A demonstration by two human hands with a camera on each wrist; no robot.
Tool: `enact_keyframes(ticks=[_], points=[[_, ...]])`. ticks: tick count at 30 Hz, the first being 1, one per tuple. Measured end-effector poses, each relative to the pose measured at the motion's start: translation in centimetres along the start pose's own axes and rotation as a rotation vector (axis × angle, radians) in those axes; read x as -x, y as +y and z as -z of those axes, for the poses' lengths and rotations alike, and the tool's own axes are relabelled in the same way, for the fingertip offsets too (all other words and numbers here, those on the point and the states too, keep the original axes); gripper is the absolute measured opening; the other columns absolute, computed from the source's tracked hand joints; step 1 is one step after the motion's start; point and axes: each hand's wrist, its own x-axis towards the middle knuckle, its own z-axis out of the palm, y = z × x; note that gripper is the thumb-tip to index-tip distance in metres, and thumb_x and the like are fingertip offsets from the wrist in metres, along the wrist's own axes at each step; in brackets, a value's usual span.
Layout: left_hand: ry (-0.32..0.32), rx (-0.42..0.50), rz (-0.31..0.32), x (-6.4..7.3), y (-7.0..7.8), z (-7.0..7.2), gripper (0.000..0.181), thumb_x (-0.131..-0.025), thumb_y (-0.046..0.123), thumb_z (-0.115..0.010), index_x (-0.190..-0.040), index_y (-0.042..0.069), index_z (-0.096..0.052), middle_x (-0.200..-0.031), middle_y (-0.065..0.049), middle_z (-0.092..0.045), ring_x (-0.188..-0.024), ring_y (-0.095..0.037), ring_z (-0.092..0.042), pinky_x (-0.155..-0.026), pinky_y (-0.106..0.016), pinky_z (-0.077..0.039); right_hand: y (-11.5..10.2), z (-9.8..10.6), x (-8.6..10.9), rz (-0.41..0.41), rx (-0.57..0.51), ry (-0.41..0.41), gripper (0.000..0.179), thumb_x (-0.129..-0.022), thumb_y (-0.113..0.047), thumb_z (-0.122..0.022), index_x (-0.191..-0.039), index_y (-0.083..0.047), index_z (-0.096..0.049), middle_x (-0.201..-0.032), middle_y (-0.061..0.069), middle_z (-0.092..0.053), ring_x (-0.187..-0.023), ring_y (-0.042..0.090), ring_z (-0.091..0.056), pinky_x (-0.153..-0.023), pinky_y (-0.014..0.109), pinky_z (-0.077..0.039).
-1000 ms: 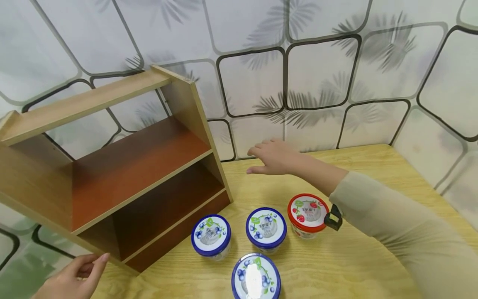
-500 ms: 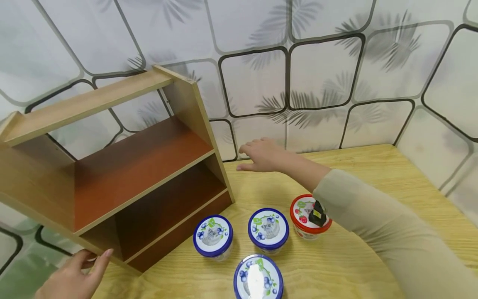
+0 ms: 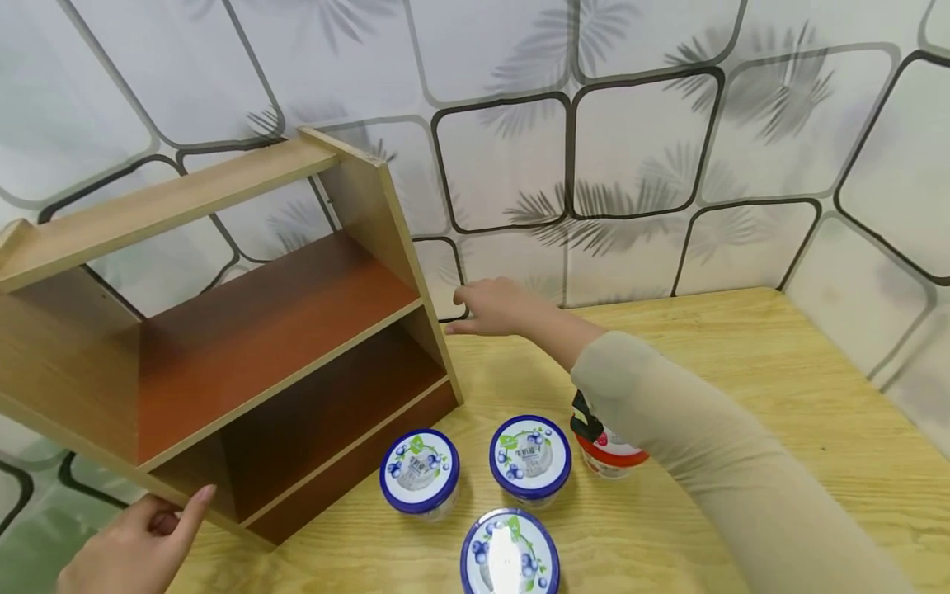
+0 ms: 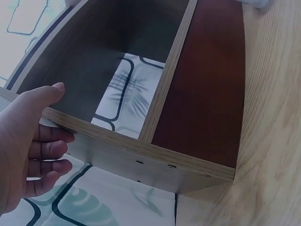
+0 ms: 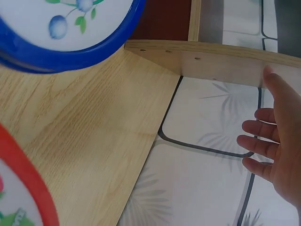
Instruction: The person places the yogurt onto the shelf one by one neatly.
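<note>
A small wooden shelf unit point(image 3: 282, 318) with reddish-brown boards stands tilted in the head view's left half. My left hand point(image 3: 134, 540) is at its lower left side panel, the thumb over the front edge and loosely bent fingers along the outer face. In the left wrist view that hand point(image 4: 28, 146) leaves a gap between thumb and panel; firm contact cannot be told. My right hand point(image 3: 493, 307) reaches beside the right side panel, holding nothing. The right wrist view shows this hand point(image 5: 282, 136) with fingers spread, the thumb near the panel's outer face.
Three blue-lidded tubs, a left tub point(image 3: 420, 470), a middle tub point(image 3: 530, 458) and a front tub point(image 3: 510, 553), stand on the wooden table point(image 3: 742, 346). My right sleeve partly covers a red-lidded tub point(image 3: 610, 455). Patterned cloth point(image 3: 638, 148) hangs behind the table.
My right hand has moved left, closer to the shelf unit's right side, and its sleeve now covers more of the red-lidded tub. The left hand stays about where it was.
</note>
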Motion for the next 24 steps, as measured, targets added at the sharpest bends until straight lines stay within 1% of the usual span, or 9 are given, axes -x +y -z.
enact_keyframes(ticks=[4,7,11,13,15,18,20,21,24], points=[[0.000,-0.002,-0.011,-0.1,0.0,0.2,0.064,-0.086,0.069,-0.040,-0.083,0.010,-0.063,-0.068,0.003,-0.060,-0.056,-0.016,-0.053,-0.052,-0.034,-0.035,-0.1,-0.3,-0.7,0.025,-0.003,-0.006,0.053,-0.092,-0.052,-0.049,-0.126,-0.012,-0.055,-0.121,0.003,-0.061,-0.106,0.020,-0.060,-0.086,0.039,-0.049],[0.008,-0.002,-0.015,-0.1,0.1,0.3,0.062,-0.087,0.068,-0.040,-0.082,0.011,-0.063,-0.067,0.004,-0.060,-0.055,-0.016,-0.052,-0.051,-0.034,-0.034,-0.2,-0.4,-0.9,0.061,-0.047,-0.024,0.047,-0.092,-0.042,-0.049,-0.128,-0.013,-0.054,-0.121,0.003,-0.060,-0.108,0.020,-0.059,-0.089,0.038,-0.047],[0.013,-0.007,-0.021,-0.1,0.4,0.5,0.062,-0.088,0.067,-0.039,-0.076,0.011,-0.063,-0.062,0.002,-0.059,-0.052,-0.016,-0.051,-0.049,-0.033,-0.032,-0.9,-0.3,-1.2,0.088,-0.142,-0.050,0.056,-0.089,-0.050,-0.050,-0.128,-0.011,-0.051,-0.121,0.005,-0.058,-0.107,0.020,-0.058,-0.088,0.037,-0.046],[0.006,-0.015,-0.030,-0.2,0.5,0.6,0.064,-0.089,0.066,-0.037,-0.075,0.009,-0.065,-0.062,0.001,-0.060,-0.050,-0.017,-0.052,-0.047,-0.034,-0.033,-1.5,-0.3,-1.3,0.091,-0.184,-0.037,0.057,-0.087,-0.057,-0.052,-0.121,-0.011,-0.053,-0.110,0.004,-0.061,-0.096,0.018,-0.059,-0.080,0.034,-0.047],[-0.009,-0.030,-0.039,-0.3,0.6,0.9,0.066,-0.090,0.065,-0.035,-0.075,0.008,-0.066,-0.063,-0.004,-0.061,-0.051,-0.020,-0.054,-0.047,-0.038,-0.036,-2.1,-0.3,-1.5,0.086,-0.213,-0.005,0.050,-0.087,-0.058,-0.054,-0.106,-0.012,-0.057,-0.090,0.001,-0.061,-0.079,0.014,-0.058,-0.067,0.030,-0.045],[-0.069,-0.058,-0.054,-0.5,0.8,1.3,0.071,-0.090,0.066,-0.030,-0.077,0.008,-0.068,-0.065,-0.007,-0.063,-0.053,-0.021,-0.056,-0.047,-0.041,-0.039,-2.8,-0.3,-1.9,0.055,-0.214,0.018,0.037,-0.090,-0.050,-0.054,-0.076,-0.015,-0.054,-0.060,-0.004,-0.047,-0.055,0.010,-0.044,-0.052,0.027,-0.034],[-0.089,-0.064,-0.059,-0.5,0.9,1.5,0.071,-0.091,0.067,-0.027,-0.071,0.011,-0.066,-0.064,-0.009,-0.062,-0.054,-0.022,-0.056,-0.046,-0.042,-0.039,-3.1,-0.4,-2.1,0.027,-0.195,0.014,0.042,-0.091,-0.045,-0.053,-0.062,-0.017,-0.046,-0.051,-0.007,-0.037,-0.047,0.008,-0.036,-0.046,0.025,-0.028],[-0.101,-0.062,-0.056,-0.5,0.9,1.5,0.071,-0.091,0.067,-0.026,-0.067,0.012,-0.064,-0.061,-0.008,-0.059,-0.054,-0.021,-0.055,-0.046,-0.040,-0.038,-3.3,-0.5,-2.2,0.015,-0.186,0.007,0.044,-0.092,-0.044,-0.052,-0.057,-0.018,-0.043,-0.049,-0.008,-0.034,-0.045,0.008,-0.033,-0.045,0.025,-0.027],[-0.098,-0.058,-0.063,-0.5,1.0,1.5,0.069,-0.092,0.064,-0.023,-0.056,0.013,-0.053,-0.054,-0.005,-0.050,-0.051,-0.021,-0.051,-0.044,-0.038,-0.034,-3.3,-0.7,-2.2,-0.003,-0.184,-0.002,0.048,-0.092,-0.040,-0.050,-0.052,-0.018,-0.038,-0.046,-0.008,-0.029,-0.043,0.008,-0.028,-0.043,0.025,-0.025]])
